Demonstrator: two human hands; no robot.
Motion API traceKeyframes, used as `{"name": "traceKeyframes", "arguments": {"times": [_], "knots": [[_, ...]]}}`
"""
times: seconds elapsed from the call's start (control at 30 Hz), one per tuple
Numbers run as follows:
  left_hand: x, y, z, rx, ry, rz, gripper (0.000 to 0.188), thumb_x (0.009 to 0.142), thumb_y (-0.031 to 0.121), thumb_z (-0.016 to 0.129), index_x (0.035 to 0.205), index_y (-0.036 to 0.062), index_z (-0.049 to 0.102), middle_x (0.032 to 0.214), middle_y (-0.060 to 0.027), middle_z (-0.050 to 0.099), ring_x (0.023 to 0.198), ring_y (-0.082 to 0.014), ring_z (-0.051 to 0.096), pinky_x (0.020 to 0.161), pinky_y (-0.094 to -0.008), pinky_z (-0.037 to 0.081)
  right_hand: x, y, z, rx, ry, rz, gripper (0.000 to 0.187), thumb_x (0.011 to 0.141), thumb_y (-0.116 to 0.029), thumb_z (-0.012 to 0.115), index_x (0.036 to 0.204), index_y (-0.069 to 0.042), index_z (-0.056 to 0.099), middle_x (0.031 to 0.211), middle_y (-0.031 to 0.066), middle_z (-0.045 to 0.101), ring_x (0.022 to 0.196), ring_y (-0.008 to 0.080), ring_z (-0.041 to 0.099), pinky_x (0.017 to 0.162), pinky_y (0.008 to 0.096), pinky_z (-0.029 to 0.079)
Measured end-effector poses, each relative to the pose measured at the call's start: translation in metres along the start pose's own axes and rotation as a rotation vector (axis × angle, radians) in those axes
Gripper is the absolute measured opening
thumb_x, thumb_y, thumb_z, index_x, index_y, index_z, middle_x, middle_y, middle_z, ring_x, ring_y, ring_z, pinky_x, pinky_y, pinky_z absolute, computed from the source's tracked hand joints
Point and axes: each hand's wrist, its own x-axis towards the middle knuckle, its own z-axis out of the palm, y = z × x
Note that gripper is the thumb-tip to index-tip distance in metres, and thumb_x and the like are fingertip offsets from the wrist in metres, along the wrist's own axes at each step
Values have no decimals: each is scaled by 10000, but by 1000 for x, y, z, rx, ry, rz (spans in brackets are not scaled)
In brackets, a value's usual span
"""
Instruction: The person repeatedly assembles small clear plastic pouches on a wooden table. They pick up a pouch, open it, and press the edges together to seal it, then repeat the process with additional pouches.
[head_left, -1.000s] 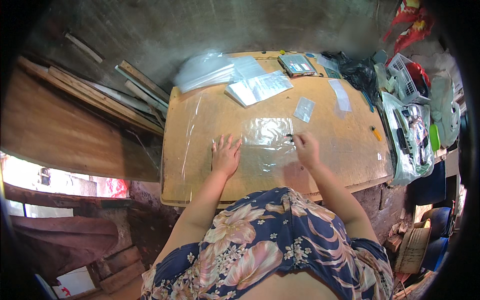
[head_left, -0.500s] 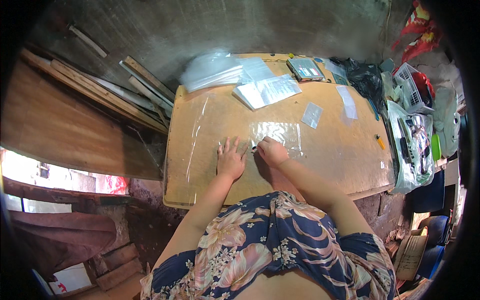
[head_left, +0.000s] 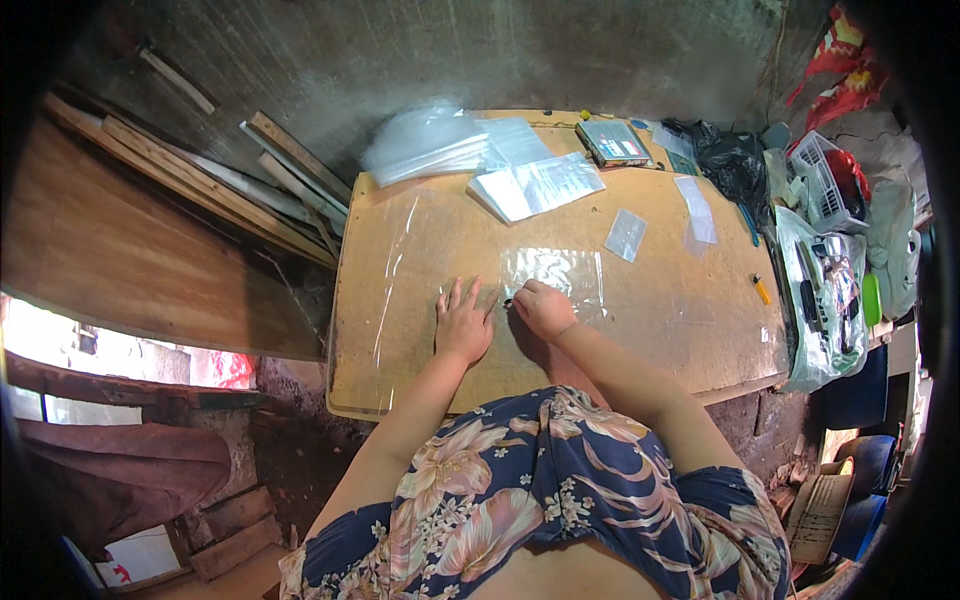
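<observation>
Leftmost on the tabletop (head_left: 690,335), towards the back, I see a stack of clear plastic (head_left: 420,145). In front of it my left hand (head_left: 463,325) lies palm down with its fingers spread apart, gripping nothing. Just to its right is a small dark object (head_left: 508,302), too small for me to identify, pinched between the fingertips of my right hand (head_left: 545,308), which is bent over it. Partly under that hand and reaching beyond it, a clear plastic sheet (head_left: 575,268) lies flat on the tabletop. I judge the sheet very light, limp and slippery, quick to slide or crease under a drag. I'd press it flat with spread fingers and lift it by a free corner at the far edge. The dark object looks light and firm, best pinched close to its tip.
</observation>
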Motion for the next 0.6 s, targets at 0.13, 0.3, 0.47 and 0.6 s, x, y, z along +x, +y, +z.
{"name": "traceKeyframes", "arguments": {"times": [0.13, 0.3, 0.47, 0.6], "knots": [[-1, -1, 3, -18, 1, -1, 422, 889, 292, 504, 1310, 253, 516, 1436, -79, 372, 1335, -352, 292, 1067, -548, 232, -1, -4, -5, 37, 23, 46, 107, 812, -178, 584, 783, -78, 611, 824, 113, 581, 775, 323, 610, 672, 416, 511], [-1, -1, 7, -36, 16, -13, 432, 886, 305, 505, 1314, 245, 508, 1445, -90, 360, 1348, -365, 265, 1070, -564, 214, -4, 5, -33, 211, 365, 144, 111, 843, -148, 606, 867, -46, 641, 798, 112, 607, 720, 270, 602, 634, 371, 493], [-6, 8, -1, -43, 75, 61, 424, 853, 334, 533, 1262, 228, 558, 1445, -104, 358, 1363, -354, 248, 1072, -600, 167, -50, 41, -99, 736, 505, 665, 160, 935, -160, 535, 923, -29, 626, 775, 52, 613, 644, 119, 577, 574, 270, 481], [-7, 13, -10, -6, 11, 134, 419, 801, 334, 567, 1195, 199, 611, 1436, -114, 367, 1364, -351, 252, 1063, -625, 154, -124, 80, -164, 1016, 805, 825, 166, 957, -134, 493, 963, 10, 576, 786, 73, 632, 565, 91, 564, 519, 228, 475]]}}
